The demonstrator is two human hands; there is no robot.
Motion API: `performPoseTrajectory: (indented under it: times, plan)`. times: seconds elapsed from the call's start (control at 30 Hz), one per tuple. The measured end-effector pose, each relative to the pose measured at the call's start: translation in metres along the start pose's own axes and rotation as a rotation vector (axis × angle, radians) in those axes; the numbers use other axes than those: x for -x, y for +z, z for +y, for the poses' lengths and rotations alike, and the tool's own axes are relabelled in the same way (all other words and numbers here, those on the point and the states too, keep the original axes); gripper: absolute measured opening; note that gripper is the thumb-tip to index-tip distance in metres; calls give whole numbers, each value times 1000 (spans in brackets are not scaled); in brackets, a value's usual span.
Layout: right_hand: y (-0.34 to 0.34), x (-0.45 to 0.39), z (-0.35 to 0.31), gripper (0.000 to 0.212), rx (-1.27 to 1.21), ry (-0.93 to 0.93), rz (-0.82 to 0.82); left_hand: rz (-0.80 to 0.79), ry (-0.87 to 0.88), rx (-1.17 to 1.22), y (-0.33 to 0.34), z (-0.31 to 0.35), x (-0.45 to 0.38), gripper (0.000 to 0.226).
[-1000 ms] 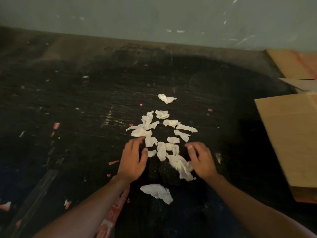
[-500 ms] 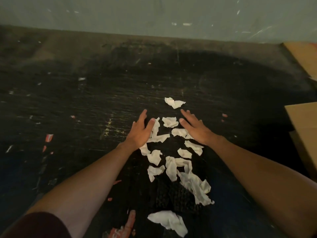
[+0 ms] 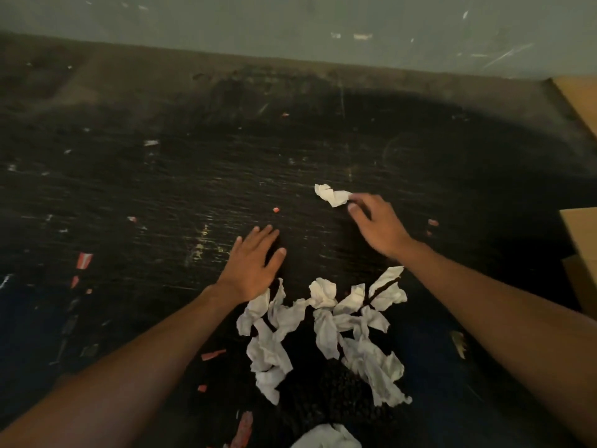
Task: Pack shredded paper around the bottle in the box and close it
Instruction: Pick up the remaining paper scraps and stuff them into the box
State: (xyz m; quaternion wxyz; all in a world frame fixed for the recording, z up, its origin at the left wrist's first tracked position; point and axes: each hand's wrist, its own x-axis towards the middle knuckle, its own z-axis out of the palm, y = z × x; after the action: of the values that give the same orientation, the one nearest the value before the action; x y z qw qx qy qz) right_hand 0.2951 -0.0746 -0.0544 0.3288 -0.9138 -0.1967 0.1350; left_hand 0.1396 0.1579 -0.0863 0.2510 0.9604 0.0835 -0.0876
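Observation:
Several torn white paper scraps (image 3: 323, 321) lie bunched together on the dark scratched table (image 3: 161, 195), between my two forearms. My left hand (image 3: 252, 265) rests flat and open on the table at the far left edge of the heap, its wrist touching the nearest scrap. One stray white scrap (image 3: 332, 195) lies farther back, and my right hand (image 3: 376, 224) reaches to it with fingertips touching its right end. A cardboard box (image 3: 581, 253) shows only as a brown edge at the far right. No bottle is in sight.
A larger crumpled white piece (image 3: 326, 438) lies at the bottom edge. Small red paper bits (image 3: 84, 260) are scattered over the table's left side. More cardboard (image 3: 578, 98) sits at the back right corner. A grey wall (image 3: 290, 24) runs behind the table.
The scraps have been swept into a tighter heap nearer me. My right hand has moved out to the far stray scrap. The view has shifted left, so less of the box shows.

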Motion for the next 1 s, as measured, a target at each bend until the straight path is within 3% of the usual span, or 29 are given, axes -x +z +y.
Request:
performPoseTrajectory:
  times: [0.1,0.27,0.43,0.57,0.63,0.7,0.77,0.83,0.9,1.0]
  plan:
    - [5,-48,-2,60,156,98,-134,-83,-6,-249,17,-8,-3,65]
    - [23,-73,-23,62,307,39,-395,-111,3,-250,15,-12,-10,65]
    - [42,-1,-30,54,395,-228,-508,-157,-1,-195,9,-12,-9,65]
    - [27,78,-21,49,277,-312,-646,-169,-2,-27,2,-11,-6,55]
    - [11,111,-20,45,124,-314,-631,-144,12,128,0,-8,7,49]
    - [-7,132,-14,45,-1,-293,-501,-146,15,274,-2,-3,30,51]
    - [-25,135,1,50,-3,-206,-328,-159,10,363,-3,-2,56,56]
    - [-32,127,21,59,50,-65,-253,-178,41,384,-3,-3,81,70]
    - [-25,118,37,66,164,17,-301,-209,70,330,0,-2,98,86]
    - [-3,119,37,71,325,-83,-427,-210,108,229,8,3,113,99]
